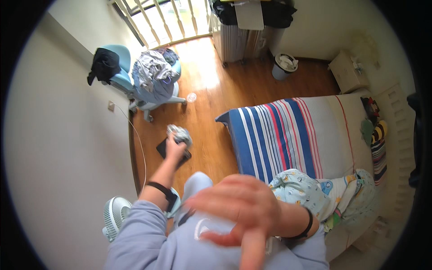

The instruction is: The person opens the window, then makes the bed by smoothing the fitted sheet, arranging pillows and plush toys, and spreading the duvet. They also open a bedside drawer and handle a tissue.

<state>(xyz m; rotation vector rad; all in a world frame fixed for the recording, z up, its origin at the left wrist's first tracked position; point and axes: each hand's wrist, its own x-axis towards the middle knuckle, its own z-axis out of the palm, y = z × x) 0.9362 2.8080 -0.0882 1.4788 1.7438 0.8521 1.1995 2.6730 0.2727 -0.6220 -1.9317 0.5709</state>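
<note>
My left hand (174,150) reaches down and forward, with its fingers closed on a crumpled grey-and-white cloth (181,133). Beneath the hand a dark, flat, square object (161,147) appears to lie on the floor; the hand hides part of it, and what it is I cannot tell. Close to the camera, in front of my chest, my right hand (241,202) is raised with its fingers spread. It is blurred by motion and nothing shows in it.
A light-blue swivel chair (175,96) by the left wall bears piled clothes (152,72). A cable (140,138) runs from a wall socket towards a fan (116,214). Right stands a bed (324,135) with striped cover; beyond are a waste bin (281,72) and suitcases (234,44).
</note>
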